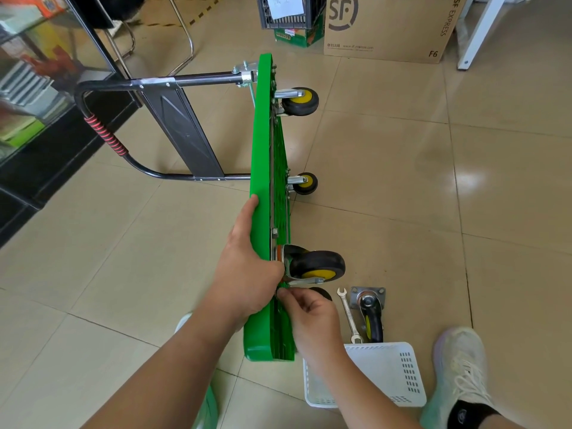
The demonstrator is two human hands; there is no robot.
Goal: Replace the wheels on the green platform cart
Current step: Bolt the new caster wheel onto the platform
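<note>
The green platform cart (261, 168) stands tipped on its long edge in the middle of the floor, with its handle lying out toward 9 o'clock. Two far casters (300, 101) and the near caster (317, 264) sit bolted to the underside, and a fourth wheel (323, 294) peeks out behind my right hand (312, 317). A loose caster (371, 314) lies beside a spanner (348, 314) at 4 o'clock, above a white basket (387, 360). I judge the swap partly done, with work under way at the nearest corner. My left hand (247, 270) clasps the deck edge to steady it. My right thumb and forefinger are pinched together at the ribs by the caster plate; whether they hold a nut I cannot tell.
</note>
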